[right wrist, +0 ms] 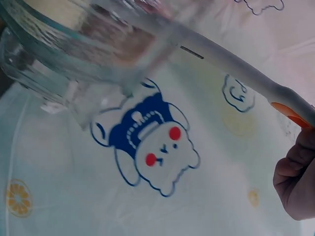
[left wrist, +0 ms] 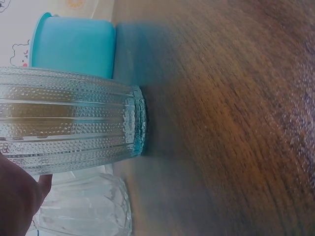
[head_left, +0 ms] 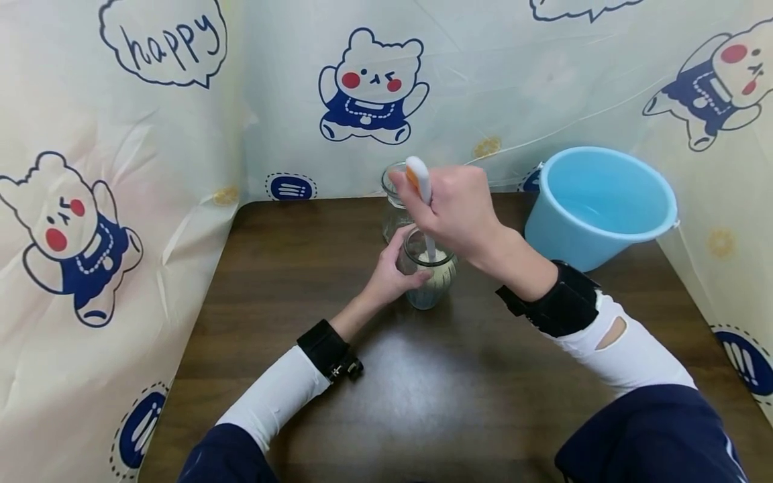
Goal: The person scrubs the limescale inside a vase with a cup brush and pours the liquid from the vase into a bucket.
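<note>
Near the middle of the table, my left hand [head_left: 386,272] grips a ribbed clear glass [head_left: 424,297] from its left side, the thumb across the front below the rim. The fist of my right hand [head_left: 461,208] holds the white and orange handle of a cup brush [head_left: 425,188] above it. Its pale shaft runs down through the mouth of the glass, and the cream-coloured head is inside, seen through the wall. In the left wrist view the ribbed glass [left wrist: 93,150] shows its base close to the tabletop. The right wrist view shows the brush's long grey-white shaft [right wrist: 236,64].
A second clear glass [head_left: 394,221] stands just behind the held one, partly hidden by my hands. At the back right sits a light blue bucket [head_left: 568,231]. A cloth printed with bears [head_left: 374,87] hangs around the brown wooden table [head_left: 290,268].
</note>
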### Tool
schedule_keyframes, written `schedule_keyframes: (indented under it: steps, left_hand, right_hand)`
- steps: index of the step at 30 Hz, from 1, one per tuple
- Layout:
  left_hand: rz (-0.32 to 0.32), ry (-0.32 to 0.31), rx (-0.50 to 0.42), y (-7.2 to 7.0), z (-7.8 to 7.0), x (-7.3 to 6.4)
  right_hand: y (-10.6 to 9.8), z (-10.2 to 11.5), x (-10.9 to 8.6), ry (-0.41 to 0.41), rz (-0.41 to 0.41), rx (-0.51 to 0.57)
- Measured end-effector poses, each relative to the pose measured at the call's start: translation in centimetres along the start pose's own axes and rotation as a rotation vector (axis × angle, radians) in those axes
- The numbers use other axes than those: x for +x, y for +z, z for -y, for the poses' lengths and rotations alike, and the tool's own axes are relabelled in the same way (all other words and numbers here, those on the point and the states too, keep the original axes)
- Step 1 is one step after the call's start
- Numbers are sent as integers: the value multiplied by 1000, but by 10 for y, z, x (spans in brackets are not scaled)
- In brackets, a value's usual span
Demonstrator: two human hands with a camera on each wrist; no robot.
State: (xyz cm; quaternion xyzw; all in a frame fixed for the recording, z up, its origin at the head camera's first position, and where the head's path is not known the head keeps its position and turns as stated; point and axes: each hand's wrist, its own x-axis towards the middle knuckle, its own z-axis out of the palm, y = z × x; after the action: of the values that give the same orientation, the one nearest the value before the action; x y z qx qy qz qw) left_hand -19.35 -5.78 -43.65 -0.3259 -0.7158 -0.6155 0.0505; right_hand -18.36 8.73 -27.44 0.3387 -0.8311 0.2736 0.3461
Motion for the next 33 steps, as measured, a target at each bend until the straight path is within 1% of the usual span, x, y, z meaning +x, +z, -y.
schedule_keyframes:
  steps: [2, 4, 7, 9, 10, 12, 16, 17, 19, 22, 24, 26, 28, 30, 31, 33]
  left_hand:
    - [-6, 7, -9, 0, 1, 0]
    - [-6, 1, -7, 0, 1, 0]
    - [4, -27, 3, -1, 0, -1]
    - [13, -43, 7, -1, 0, -2]
    - [15, -47, 6, -1, -1, -2]
    - [16, -47, 1, -1, 0, -3]
    - [2, -26, -11, 0, 0, -2]
    - [1, -27, -9, 0, 0, -2]
    - [-3, -34, -1, 0, 0, -3]
    - [-3, -54, 5, -2, -1, -4]
    - [-8, -56, 5, -2, -1, -4]
    - [-18, -46, -2, -2, -1, -4]
    - [-22, -35, -7, -3, -1, -3]
    - [-20, -30, -6, -3, -2, -2]
    - [-17, -31, -6, -3, -2, -2]
    - [-9, -40, -14, -4, -2, -4]
  right_hand:
    - [-2, 2, 3, -29, -76, -9]
    - [-1, 2, 2, -44, -116, -27]
    - [5, 0, -6, -39, -100, -50]
    - [10, -1, -11, -38, -76, -48]
    - [11, -2, -12, -33, -80, -38]
    - [11, -2, -11, -39, -124, -18]
    - [7, 0, -4, -45, -260, 26]
    - [7, -1, -4, -51, -279, 30]
    - [12, -2, -6, -57, -290, 41]
    - [22, -6, -14, -81, -282, 54]
    - [27, -9, -18, -82, -298, 102]
    - [27, -9, -19, -65, -341, 178]
    - [24, -9, -16, -30, -395, 262]
    - [20, -7, -14, 11, -424, 323]
    - [19, -6, -14, 30, -421, 346]
    - [20, -4, -16, 56, -383, 358]
